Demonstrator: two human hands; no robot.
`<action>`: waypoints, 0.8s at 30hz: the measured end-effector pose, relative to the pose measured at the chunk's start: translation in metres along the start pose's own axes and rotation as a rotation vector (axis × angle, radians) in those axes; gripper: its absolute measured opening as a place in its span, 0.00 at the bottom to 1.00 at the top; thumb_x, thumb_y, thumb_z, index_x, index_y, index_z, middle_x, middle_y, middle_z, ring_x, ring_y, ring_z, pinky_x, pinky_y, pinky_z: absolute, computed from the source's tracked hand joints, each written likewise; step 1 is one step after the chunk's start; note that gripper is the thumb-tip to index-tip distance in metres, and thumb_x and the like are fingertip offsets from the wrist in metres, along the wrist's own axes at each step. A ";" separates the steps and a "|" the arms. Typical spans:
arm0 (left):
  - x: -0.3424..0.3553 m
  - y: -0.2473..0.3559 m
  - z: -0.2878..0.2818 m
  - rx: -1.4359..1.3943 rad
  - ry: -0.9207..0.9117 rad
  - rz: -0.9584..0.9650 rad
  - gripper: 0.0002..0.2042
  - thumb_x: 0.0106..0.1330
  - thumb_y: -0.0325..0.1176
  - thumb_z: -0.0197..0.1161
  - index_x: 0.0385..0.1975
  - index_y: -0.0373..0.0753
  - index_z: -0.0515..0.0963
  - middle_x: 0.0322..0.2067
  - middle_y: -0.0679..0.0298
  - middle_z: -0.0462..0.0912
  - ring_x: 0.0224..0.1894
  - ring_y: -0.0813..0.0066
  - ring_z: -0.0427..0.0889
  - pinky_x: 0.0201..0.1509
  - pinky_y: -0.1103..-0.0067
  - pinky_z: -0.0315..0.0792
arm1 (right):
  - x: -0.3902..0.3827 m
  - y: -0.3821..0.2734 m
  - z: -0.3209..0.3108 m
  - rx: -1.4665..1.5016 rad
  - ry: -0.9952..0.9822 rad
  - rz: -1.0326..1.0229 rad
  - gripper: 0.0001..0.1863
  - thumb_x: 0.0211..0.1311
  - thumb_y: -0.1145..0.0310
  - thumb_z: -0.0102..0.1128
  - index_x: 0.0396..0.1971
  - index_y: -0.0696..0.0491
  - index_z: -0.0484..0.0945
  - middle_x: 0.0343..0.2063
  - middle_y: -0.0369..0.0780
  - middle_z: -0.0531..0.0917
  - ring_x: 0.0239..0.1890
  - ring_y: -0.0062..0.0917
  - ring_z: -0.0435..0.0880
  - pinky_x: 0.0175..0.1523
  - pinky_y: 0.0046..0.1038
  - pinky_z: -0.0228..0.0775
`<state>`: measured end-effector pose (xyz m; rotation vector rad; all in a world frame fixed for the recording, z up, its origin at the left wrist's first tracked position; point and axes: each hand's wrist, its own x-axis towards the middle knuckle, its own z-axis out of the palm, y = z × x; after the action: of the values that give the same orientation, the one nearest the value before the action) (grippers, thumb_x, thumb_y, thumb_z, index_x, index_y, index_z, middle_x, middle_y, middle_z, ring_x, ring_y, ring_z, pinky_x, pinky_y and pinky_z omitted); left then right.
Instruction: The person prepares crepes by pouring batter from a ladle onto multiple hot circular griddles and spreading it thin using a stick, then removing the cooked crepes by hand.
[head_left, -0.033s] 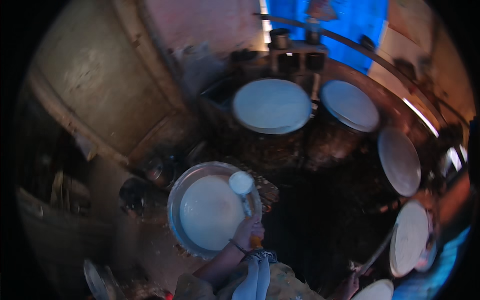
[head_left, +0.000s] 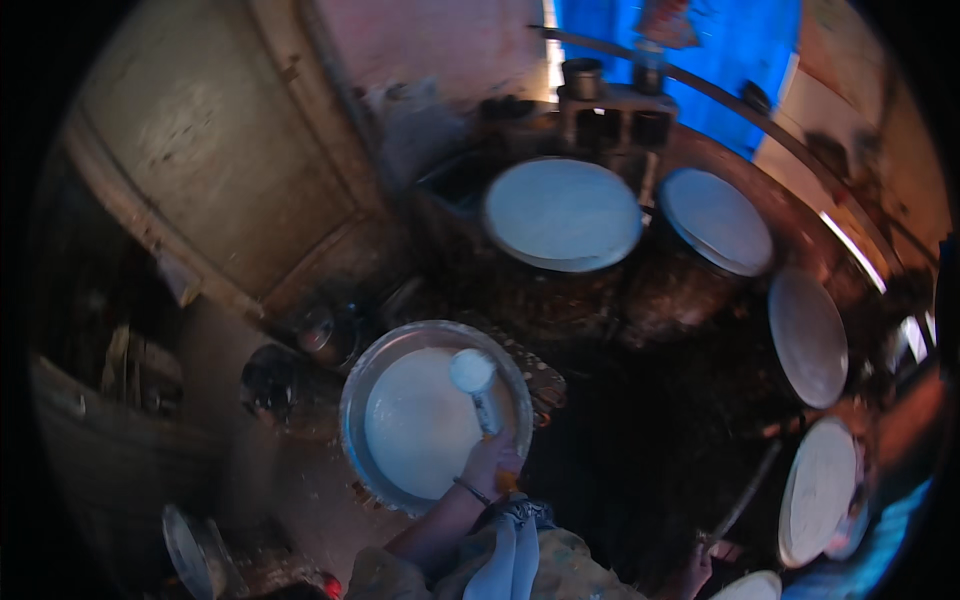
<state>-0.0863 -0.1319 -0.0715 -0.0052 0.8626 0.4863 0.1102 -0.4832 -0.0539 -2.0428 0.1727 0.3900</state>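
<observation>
My left hand (head_left: 493, 466) is closed round the handle of a ladle (head_left: 485, 412), whose round cup holds something white. That cup is over a wide metal pot (head_left: 352, 440) containing white liquid (head_left: 415, 420). Low at the right, my right hand (head_left: 690, 574) grips a long thin rod (head_left: 745, 492), dark and blurred. The rod points up toward a round white-topped pan (head_left: 818, 492), its tip just short of the pan's near side. Part of another white disc (head_left: 750, 587) shows at the lower edge, close to my right hand.
Ahead stand two large round pans with pale tops, one in the middle (head_left: 563, 215) and one farther right (head_left: 716, 220). A greyish disc (head_left: 808, 338) leans at the right. A small block stand (head_left: 618, 112) carries a metal pot (head_left: 582, 78). Metal vessels (head_left: 188, 550) lie at lower left.
The ladle's cup has shifted slightly left over the pot. The rod's tip has come away from the white-topped pan at the right. The whole view has turned a little.
</observation>
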 end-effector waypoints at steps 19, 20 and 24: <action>0.004 0.003 -0.114 -0.348 -0.337 -0.259 0.09 0.62 0.26 0.47 0.20 0.43 0.62 0.12 0.76 0.58 0.11 0.90 0.57 0.13 0.91 0.54 | -0.030 -0.040 0.287 -0.831 -1.212 -0.564 0.20 0.59 0.65 0.52 0.51 0.52 0.70 0.38 0.50 0.78 0.43 0.34 0.79 0.49 0.28 0.68; -0.009 0.009 -0.101 -0.273 -0.349 -0.173 0.07 0.62 0.27 0.48 0.21 0.43 0.63 0.13 0.76 0.58 0.12 0.90 0.57 0.14 0.91 0.54 | -0.032 -0.051 0.284 -0.758 -1.238 -0.560 0.20 0.59 0.65 0.52 0.51 0.52 0.70 0.37 0.51 0.79 0.42 0.33 0.80 0.48 0.28 0.68; -0.069 0.026 -0.042 -0.045 -0.280 0.086 0.03 0.63 0.26 0.48 0.33 0.42 0.65 0.15 0.76 0.57 0.13 0.91 0.56 0.14 0.91 0.53 | -0.046 -0.104 0.269 -0.610 -1.303 -0.429 0.20 0.60 0.66 0.51 0.52 0.54 0.69 0.39 0.50 0.79 0.44 0.27 0.78 0.50 0.25 0.67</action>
<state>-0.1651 -0.1455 -0.0435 0.0574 0.5792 0.5719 0.0427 -0.1997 -0.0707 -1.8831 -1.2677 1.5049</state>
